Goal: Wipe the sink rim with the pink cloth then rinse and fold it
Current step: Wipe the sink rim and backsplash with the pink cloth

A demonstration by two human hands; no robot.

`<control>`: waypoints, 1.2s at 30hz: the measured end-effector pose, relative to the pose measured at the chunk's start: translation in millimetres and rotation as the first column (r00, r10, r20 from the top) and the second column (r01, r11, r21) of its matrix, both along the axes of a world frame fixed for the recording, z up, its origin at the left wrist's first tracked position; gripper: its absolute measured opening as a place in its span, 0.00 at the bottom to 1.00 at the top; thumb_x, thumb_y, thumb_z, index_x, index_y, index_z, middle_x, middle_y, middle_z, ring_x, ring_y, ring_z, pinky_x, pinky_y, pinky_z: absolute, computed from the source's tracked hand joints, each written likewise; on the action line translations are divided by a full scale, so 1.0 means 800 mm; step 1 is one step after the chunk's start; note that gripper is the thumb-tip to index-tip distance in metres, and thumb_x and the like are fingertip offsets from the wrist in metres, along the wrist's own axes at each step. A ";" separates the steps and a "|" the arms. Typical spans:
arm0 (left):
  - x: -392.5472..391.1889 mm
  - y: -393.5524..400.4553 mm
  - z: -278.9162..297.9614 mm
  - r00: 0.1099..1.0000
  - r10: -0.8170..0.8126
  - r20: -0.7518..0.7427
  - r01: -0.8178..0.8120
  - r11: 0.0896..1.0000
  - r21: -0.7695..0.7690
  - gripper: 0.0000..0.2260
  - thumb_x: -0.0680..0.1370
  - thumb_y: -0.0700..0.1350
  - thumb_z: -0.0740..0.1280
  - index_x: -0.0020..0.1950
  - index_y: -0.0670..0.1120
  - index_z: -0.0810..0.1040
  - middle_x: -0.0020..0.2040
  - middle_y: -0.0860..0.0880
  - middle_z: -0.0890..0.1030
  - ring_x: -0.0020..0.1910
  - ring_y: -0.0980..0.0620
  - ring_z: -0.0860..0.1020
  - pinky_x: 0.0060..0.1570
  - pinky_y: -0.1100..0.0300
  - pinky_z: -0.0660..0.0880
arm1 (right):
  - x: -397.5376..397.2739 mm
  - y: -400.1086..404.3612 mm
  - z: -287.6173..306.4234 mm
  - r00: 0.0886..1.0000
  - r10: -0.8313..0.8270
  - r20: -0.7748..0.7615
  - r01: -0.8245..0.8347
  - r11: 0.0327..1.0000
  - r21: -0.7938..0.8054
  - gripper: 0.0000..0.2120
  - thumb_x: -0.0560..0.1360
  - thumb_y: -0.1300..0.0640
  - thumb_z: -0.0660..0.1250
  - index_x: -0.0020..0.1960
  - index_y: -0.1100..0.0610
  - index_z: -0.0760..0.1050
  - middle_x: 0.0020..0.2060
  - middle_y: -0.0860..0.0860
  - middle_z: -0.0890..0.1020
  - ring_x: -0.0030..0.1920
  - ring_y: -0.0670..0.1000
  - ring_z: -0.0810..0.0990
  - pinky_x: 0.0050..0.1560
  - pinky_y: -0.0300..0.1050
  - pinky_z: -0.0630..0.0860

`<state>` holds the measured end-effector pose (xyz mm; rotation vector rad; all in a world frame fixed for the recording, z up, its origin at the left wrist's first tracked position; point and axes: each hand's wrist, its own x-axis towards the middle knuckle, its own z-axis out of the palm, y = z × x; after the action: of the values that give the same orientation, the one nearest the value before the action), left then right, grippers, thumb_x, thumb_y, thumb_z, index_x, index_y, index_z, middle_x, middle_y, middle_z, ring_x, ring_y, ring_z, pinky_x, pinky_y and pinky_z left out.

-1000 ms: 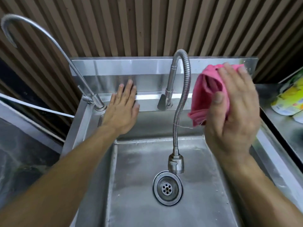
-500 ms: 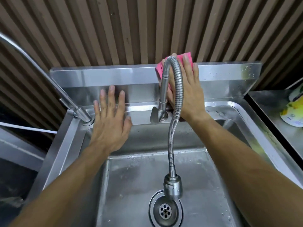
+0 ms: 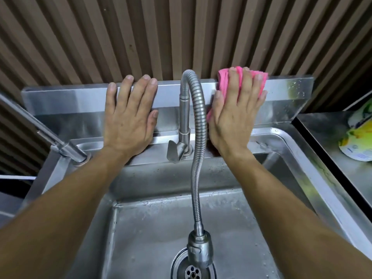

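Note:
The pink cloth point(image 3: 223, 79) lies flat against the steel backsplash point(image 3: 285, 91) of the sink, right of the flexible faucet point(image 3: 198, 125). My right hand point(image 3: 235, 117) presses it there with straight, spread fingers reaching over the top edge. My left hand point(image 3: 129, 115) rests flat on the backsplash left of the faucet, fingertips over the top edge, holding nothing. The sink rim point(image 3: 314, 164) runs down the right side. Most of the cloth is hidden under my right hand.
A second tap point(image 3: 66, 149) stands at the rim's back left corner. The drain point(image 3: 192, 272) sits at the basin bottom under the faucet head. A steel counter point(image 3: 330, 137) on the right carries a yellow-green packet point(image 3: 358, 141). A slatted wall rises behind.
My right hand has slid the cloth rightward along the backsplash, from behind the faucet to its right. My left hand has moved up from the rim ledge to the backsplash top.

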<state>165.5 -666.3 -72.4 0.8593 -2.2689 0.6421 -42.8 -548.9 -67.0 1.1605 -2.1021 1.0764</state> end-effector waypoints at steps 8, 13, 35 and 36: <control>0.000 0.006 0.004 1.000 -0.002 -0.019 0.002 1.000 0.026 0.27 0.85 0.53 0.52 0.83 0.44 0.56 0.80 0.42 0.64 0.77 0.37 0.62 0.77 0.39 0.51 | -0.034 0.022 0.007 0.947 0.193 -0.256 -0.151 0.973 0.176 0.25 0.87 0.49 0.54 0.81 0.56 0.63 0.80 0.57 0.65 0.82 0.61 0.57 0.81 0.61 0.52; -0.001 0.008 0.006 1.000 -0.001 -0.020 0.001 1.000 0.015 0.26 0.85 0.51 0.53 0.82 0.43 0.58 0.79 0.42 0.65 0.76 0.36 0.63 0.77 0.39 0.52 | -0.064 0.024 0.006 0.997 -0.072 0.028 0.073 0.997 -0.040 0.22 0.86 0.51 0.54 0.77 0.58 0.68 0.77 0.58 0.68 0.81 0.64 0.57 0.79 0.68 0.53; -0.005 0.006 -0.002 0.997 -0.021 -0.073 0.021 1.000 0.001 0.26 0.85 0.52 0.50 0.81 0.42 0.60 0.78 0.40 0.66 0.75 0.34 0.63 0.76 0.37 0.52 | -0.029 -0.010 0.016 0.914 -0.149 0.378 0.264 0.925 -0.273 0.27 0.86 0.52 0.54 0.82 0.63 0.59 0.82 0.62 0.58 0.83 0.66 0.50 0.80 0.70 0.48; -0.006 0.005 -0.002 0.997 -0.022 -0.079 0.021 1.000 -0.008 0.26 0.85 0.51 0.51 0.81 0.42 0.60 0.77 0.40 0.66 0.74 0.34 0.63 0.75 0.36 0.54 | -0.007 -0.011 0.008 0.959 -0.087 0.268 0.143 0.970 -0.197 0.28 0.86 0.51 0.53 0.83 0.61 0.56 0.83 0.60 0.55 0.83 0.64 0.47 0.81 0.68 0.44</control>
<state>160.3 -662.2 -73.9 0.8413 -2.2004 0.5963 -48.5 -557.6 -60.6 0.8205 -2.1482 1.4228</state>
